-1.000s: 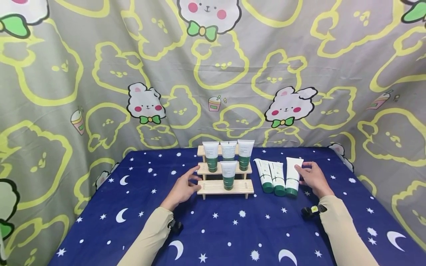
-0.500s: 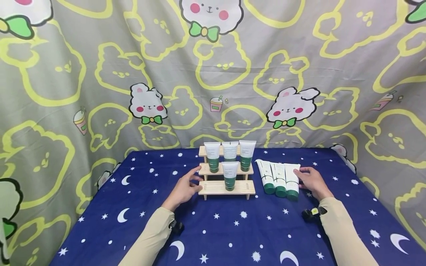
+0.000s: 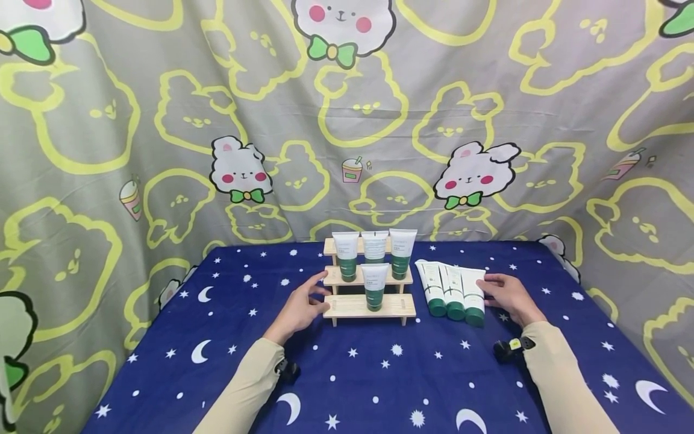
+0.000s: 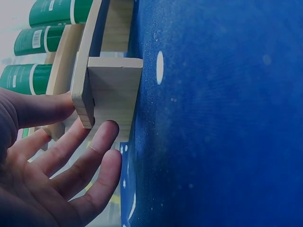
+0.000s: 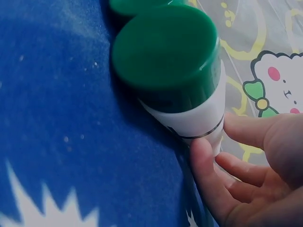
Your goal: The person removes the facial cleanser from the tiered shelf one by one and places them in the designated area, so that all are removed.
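Note:
A three-tiered wooden stand (image 3: 338, 305) bears white squeeze tubes with green caps: one (image 3: 374, 286) on the front tier, others (image 3: 346, 256) behind. My left hand (image 3: 299, 305) touches the stand's left end, fingers spread; in the left wrist view the thumb (image 4: 47, 109) meets the front board's edge. Right of the stand, three larger white tubes lie side by side, green caps toward me. My right hand (image 3: 509, 295) holds the rightmost tube (image 3: 473, 289) by its side, thumb and fingers about its body in the right wrist view. The tube's far end is hidden there.
A dark blue cloth (image 3: 396, 377) printed with stars and moons covers the table. Behind it hangs a grey curtain (image 3: 303, 108) with cartoon animals. Two tubes (image 3: 452, 286) touch on the near left of the held one.
My right hand has brought the rightmost tube down and left, from tilted and apart to flat against the other two, nudging them slightly left. My left hand stays at the stand.

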A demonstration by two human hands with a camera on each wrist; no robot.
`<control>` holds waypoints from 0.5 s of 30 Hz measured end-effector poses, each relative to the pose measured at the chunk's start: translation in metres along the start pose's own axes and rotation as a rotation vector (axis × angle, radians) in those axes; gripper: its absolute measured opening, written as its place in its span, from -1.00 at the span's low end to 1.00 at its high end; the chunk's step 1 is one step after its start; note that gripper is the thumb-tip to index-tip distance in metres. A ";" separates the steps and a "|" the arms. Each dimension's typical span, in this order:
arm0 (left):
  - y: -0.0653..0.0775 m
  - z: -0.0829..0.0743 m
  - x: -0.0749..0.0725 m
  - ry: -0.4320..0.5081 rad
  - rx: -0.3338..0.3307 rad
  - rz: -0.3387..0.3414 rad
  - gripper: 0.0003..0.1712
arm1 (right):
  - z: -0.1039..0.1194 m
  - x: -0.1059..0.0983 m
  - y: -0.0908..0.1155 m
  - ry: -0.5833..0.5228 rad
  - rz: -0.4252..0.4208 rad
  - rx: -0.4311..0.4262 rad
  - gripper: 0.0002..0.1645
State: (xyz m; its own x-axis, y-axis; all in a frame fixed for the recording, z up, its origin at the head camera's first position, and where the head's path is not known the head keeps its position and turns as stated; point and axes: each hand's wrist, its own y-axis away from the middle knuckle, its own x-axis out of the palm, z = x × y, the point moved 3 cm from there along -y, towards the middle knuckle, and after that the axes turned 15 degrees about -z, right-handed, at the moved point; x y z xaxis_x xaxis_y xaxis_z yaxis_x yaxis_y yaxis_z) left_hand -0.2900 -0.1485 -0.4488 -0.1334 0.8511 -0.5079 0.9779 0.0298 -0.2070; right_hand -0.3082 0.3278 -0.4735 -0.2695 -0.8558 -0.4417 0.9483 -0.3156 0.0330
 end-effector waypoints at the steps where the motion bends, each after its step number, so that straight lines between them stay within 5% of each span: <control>1: 0.000 0.000 0.000 0.000 0.002 0.000 -0.13 | 0.001 0.000 0.001 -0.001 0.003 -0.004 -0.18; 15: 0.001 -0.003 -0.001 0.000 0.023 -0.002 -0.13 | 0.006 0.006 0.004 0.012 0.012 -0.012 -0.20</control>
State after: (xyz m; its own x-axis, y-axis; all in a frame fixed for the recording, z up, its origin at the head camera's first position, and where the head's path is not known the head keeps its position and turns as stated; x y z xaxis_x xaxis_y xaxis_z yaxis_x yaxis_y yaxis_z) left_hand -0.2886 -0.1482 -0.4463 -0.1350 0.8510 -0.5074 0.9737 0.0191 -0.2271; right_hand -0.3068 0.3189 -0.4708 -0.2558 -0.8547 -0.4517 0.9535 -0.3000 0.0276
